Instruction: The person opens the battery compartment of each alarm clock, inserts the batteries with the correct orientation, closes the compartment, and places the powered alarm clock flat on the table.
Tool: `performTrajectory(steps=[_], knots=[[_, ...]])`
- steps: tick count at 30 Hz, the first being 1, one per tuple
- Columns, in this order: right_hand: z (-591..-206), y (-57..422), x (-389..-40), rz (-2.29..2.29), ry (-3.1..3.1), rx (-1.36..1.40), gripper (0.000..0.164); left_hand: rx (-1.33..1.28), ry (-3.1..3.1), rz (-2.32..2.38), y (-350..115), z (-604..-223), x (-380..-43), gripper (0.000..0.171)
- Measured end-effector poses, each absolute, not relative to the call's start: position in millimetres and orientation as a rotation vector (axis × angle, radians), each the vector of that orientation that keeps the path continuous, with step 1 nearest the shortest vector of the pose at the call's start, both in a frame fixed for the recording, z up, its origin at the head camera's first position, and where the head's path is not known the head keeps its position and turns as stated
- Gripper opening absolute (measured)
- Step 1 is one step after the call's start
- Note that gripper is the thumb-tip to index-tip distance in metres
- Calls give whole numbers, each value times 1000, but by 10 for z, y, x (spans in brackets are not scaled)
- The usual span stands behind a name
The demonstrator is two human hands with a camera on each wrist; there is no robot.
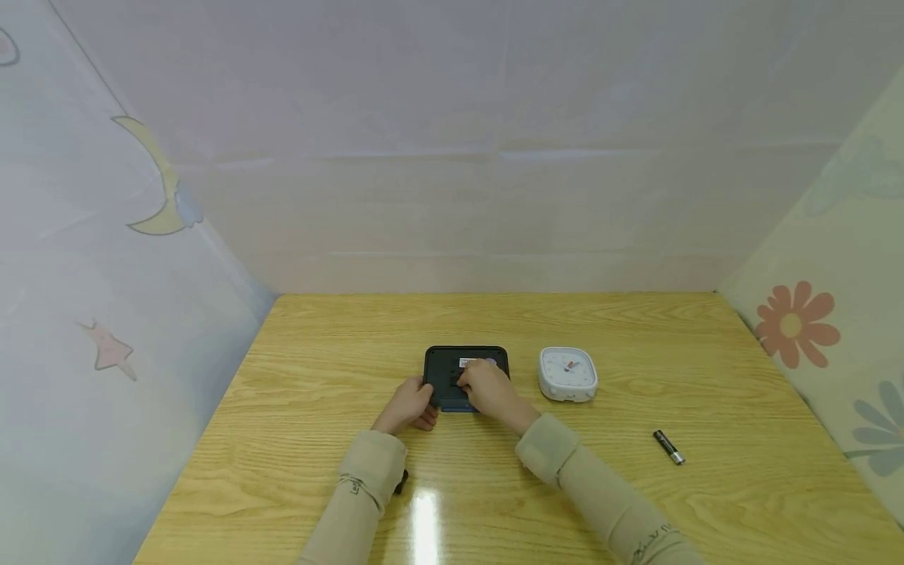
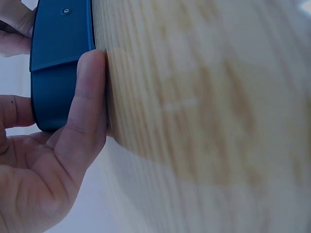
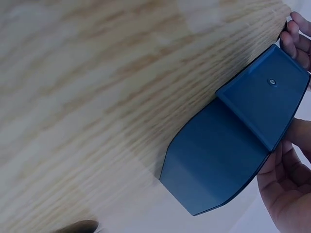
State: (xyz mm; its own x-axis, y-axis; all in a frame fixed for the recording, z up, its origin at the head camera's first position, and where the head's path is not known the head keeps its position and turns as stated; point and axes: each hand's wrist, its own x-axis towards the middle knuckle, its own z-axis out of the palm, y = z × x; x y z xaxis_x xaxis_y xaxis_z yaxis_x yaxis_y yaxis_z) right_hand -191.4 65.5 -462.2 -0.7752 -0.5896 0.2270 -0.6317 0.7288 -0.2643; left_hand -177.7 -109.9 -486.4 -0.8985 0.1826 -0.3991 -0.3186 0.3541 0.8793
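Observation:
A flat black device (image 1: 445, 369) with rounded corners lies on the table, its back with a white label facing up. One long edge of it shows as a smooth panel (image 3: 214, 160) with a small screw in the wrist views. My left hand (image 1: 411, 402) grips its near left corner, thumb on top and a finger along the lower side. Over the middle of the back is my right hand (image 1: 489, 388), its fingers curled and the thumb and index fingertips at a dark recess. What those fingertips hold, if anything, I cannot tell.
To the right of the device stands a small white analog clock (image 1: 568, 374), face up. A black and silver battery (image 1: 668, 447) lies farther right on the wooden table (image 1: 318, 345). Printed cloth walls (image 1: 452, 220) enclose the table at the back and sides.

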Motion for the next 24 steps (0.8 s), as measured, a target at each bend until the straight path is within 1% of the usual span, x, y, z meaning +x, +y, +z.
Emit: performTrajectory(steps=[12, 24], knots=[[-4649, 652, -1953, 598, -2835, 957, 13, -119, 2194, 1566, -1108, -4868, -1787, 33], [-4632, 617, -1986, 598, -2846, 1006, 16, -120, 2178, 1566, -1158, -4861, -1784, 34]])
